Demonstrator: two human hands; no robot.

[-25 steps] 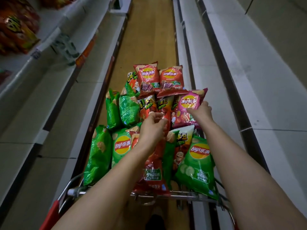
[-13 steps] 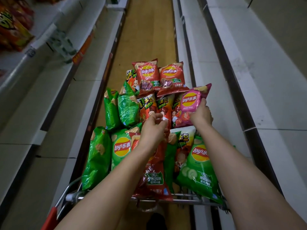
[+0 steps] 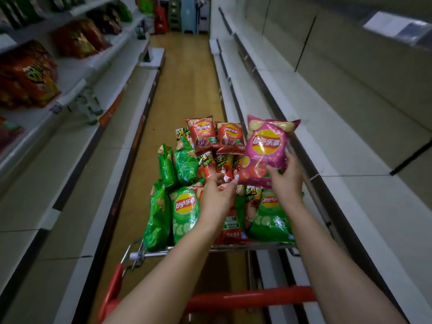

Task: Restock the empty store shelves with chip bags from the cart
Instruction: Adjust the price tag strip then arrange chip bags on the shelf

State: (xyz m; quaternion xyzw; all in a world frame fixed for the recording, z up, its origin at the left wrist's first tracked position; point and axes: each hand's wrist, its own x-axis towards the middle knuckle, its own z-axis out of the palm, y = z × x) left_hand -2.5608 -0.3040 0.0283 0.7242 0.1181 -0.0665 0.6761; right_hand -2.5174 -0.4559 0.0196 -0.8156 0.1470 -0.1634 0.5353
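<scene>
The pink chip bag [image 3: 266, 146] is held upright over the right side of the cart [image 3: 233, 247]. My right hand [image 3: 286, 181] grips it by its lower edge. My left hand [image 3: 217, 192] hovers over the pile beside the bag's lower left corner, fingers loosely apart, holding nothing. The cart is heaped with chip bags: green ones [image 3: 184, 206] on the left and near right, red ones [image 3: 203, 134] at the far end, and a long red bag [image 3: 231, 228] partly hidden under my left forearm.
Bare white shelves [image 3: 350, 136] run along the right of the aisle, close to the cart. Shelves on the left hold orange and red snack bags [image 3: 25, 76]. The cart's red handle [image 3: 252, 298] crosses below my arms. Wooden floor [image 3: 187, 90] stretches ahead.
My right hand has lifted the pink bag up off the pile and toward the right. My left hand has let go of the red bag's top and spread its fingers. The view has tilted upward.
</scene>
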